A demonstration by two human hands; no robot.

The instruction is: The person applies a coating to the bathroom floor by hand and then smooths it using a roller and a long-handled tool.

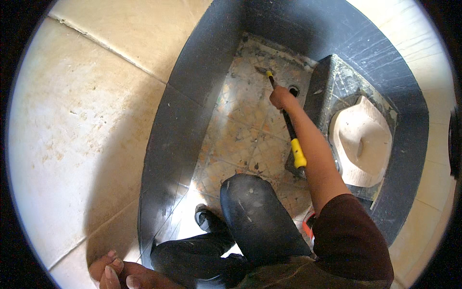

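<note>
My right hand is closed around the black shaft of a long-handled scraper with yellow sections. Its blade end rests near the worn tiled floor, toward the far wall, left of a round drain hole. The yellow lower grip of the tool lies along my right forearm. Low at the left, my left hand has its fingers curled, with nothing visible in them. It is in front of the cream wall tiles, partly cut off by the picture's edge.
A cream squat toilet sits on a raised dark step at the right. Dark tiles line the lower walls, with cream tiles beyond. My bent knee is in front of me. A red-and-white object is partly hidden beside my leg.
</note>
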